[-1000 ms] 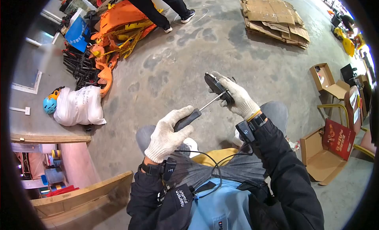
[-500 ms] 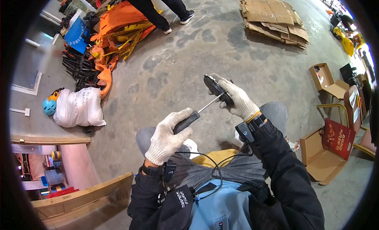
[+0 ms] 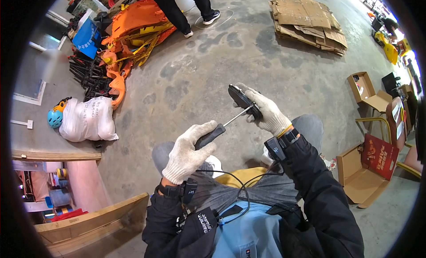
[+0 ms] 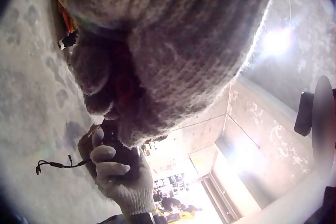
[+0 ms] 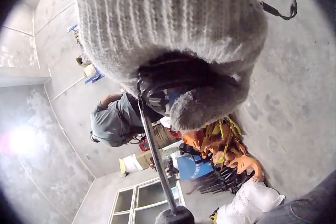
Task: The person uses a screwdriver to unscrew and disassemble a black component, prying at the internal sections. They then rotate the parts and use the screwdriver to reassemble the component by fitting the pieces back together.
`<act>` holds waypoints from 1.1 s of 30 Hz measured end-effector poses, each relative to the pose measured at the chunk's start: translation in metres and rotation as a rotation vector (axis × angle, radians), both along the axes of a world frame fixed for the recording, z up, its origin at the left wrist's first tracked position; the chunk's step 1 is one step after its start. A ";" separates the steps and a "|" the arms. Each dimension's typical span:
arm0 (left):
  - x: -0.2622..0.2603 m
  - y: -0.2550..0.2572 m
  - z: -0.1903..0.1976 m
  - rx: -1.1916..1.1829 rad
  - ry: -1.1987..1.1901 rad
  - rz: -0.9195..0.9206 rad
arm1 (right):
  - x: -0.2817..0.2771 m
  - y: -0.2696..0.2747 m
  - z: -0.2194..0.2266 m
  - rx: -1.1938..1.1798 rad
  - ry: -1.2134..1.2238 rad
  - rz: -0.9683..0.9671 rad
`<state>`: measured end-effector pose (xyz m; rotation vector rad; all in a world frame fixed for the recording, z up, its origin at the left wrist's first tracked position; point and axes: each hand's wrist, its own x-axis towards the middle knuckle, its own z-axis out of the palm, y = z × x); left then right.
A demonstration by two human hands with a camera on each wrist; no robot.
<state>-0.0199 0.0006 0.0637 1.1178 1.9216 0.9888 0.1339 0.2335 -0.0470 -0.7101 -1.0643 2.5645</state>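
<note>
In the head view my gloved left hand grips the dark handle of a screwdriver, whose metal shaft points up and right. Its tip meets the edge of a black rounded part, held tilted in my gloved right hand. The right wrist view shows the shaft running from the handle to the underside of the black part, between the glove's fingers. A short black cable with a small connector sticks out from that part in the left wrist view. The glove hides the part's far side.
On the floor lie flattened cardboard, a white sack, a blue helmet and a pile of orange parts. Open boxes and a chair stand at the right. Another person's legs are at the back.
The black part and the screwdriver have shifted very slightly between the frames, with both hands keeping their grips. The other person's legs at the back have moved a little to the right.
</note>
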 end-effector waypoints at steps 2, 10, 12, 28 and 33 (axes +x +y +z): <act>-0.001 -0.001 0.000 -0.010 -0.008 -0.010 | -0.001 0.001 0.001 -0.017 0.007 0.000; -0.002 -0.002 -0.001 -0.011 -0.020 -0.001 | 0.001 -0.002 0.005 -0.071 0.026 -0.014; -0.001 0.001 -0.001 -0.008 -0.033 0.009 | 0.001 -0.001 0.005 -0.057 0.038 -0.009; -0.002 -0.002 -0.014 0.094 0.341 -0.096 | -0.003 0.002 0.000 -0.046 -0.097 0.003; -0.003 -0.003 -0.021 0.098 0.399 -0.108 | -0.002 0.001 0.005 -0.014 -0.173 -0.008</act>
